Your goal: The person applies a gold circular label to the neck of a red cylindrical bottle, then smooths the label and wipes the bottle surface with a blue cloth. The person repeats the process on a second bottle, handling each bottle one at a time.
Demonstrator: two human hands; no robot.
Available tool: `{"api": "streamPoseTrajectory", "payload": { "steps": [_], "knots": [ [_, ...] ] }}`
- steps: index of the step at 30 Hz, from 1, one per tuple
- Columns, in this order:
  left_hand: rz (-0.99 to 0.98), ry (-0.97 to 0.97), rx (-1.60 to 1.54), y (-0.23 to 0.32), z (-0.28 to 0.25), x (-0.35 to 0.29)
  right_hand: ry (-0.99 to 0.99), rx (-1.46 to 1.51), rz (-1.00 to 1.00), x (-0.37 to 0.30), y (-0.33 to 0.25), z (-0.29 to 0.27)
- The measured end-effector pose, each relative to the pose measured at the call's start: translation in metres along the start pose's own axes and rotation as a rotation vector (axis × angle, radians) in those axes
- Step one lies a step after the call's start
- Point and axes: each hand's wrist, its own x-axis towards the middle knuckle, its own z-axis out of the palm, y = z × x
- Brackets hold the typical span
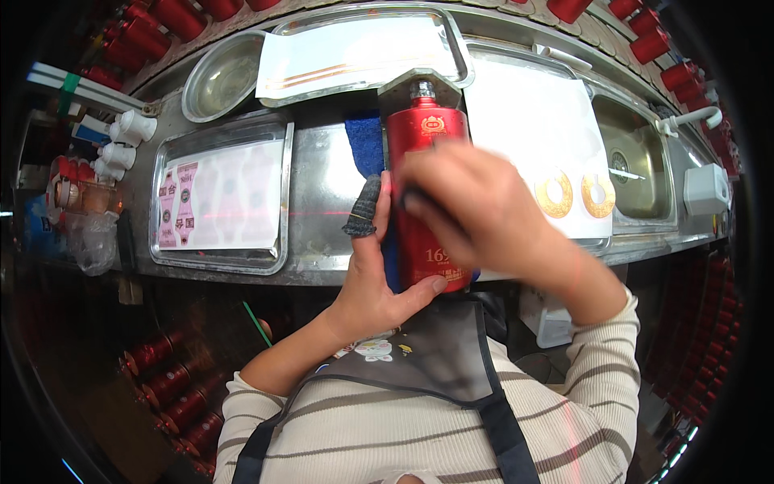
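Note:
A red bottle [415, 235] with gold markings lies in front of me, its neck pointing away and a grey angular holder [393, 93] around its top end. My left hand [363, 290] grips its lower left side, thumb across the base; one finger wears a dark fabric finger cover [364, 208]. Over the bottle's middle, my right hand [484, 202] is curled and smeared by motion. Something dark shows at its fingers, but I cannot make out what it is. A blue cloth [366, 145] shows beside the bottle.
Left of the bottle, a metal tray [285, 202] carries pink printed label sheets [234, 194]. Behind are a metal bowl [190, 85] and a tray with white sheets [347, 52]. On the right, gold ring-shaped labels [554, 195] lie on white backing near a sink [657, 194].

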Motion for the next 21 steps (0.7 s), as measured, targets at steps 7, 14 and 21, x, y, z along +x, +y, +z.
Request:
{"api": "streamPoseTrajectory", "payload": {
  "steps": [7, 14, 21],
  "knots": [
    [0.006, 0.001, -0.013, 0.0, 0.003, -0.001, 0.375, 0.071, 0.346, -0.006, 0.026, -0.015],
    [-0.016, 0.013, -0.056, -0.001, 0.001, -0.004, 0.534, 0.039, 0.416, -0.022, 0.036, 0.007],
    [0.005, 0.014, -0.013, -0.006, 0.001, -0.003, 0.377, 0.001, 0.176, -0.009, 0.027, 0.004]
  ]
}}
